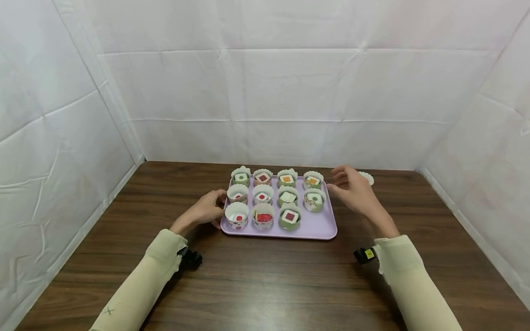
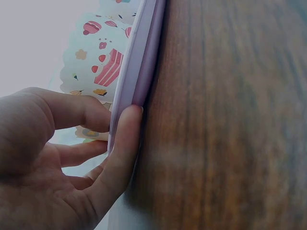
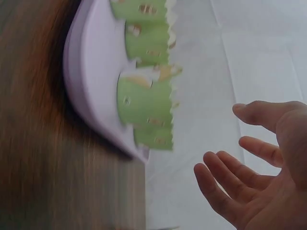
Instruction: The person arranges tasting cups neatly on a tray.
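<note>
A lilac tray (image 1: 312,226) lies on the table, bearing several paper baking cups in rows. The left hand (image 1: 207,208) grips the tray's left edge; the left wrist view shows its fingers on both sides of the rim. Beside that hand stand white printed cups (image 2: 98,52), and a white cup (image 1: 237,220) fills the near left corner. Off the tray's right edge hovers the right hand (image 1: 355,189), fingers spread and slightly bent, holding nothing. Closest to it are a cup with an orange square (image 1: 313,181) and a green printed cup (image 3: 144,98).
Behind the right hand, a white scalloped rim (image 1: 367,178) shows on the table, mostly hidden. Brown wood-grain table (image 1: 256,280) extends in front of the tray. White cloth (image 1: 290,92) hangs at the back and both sides.
</note>
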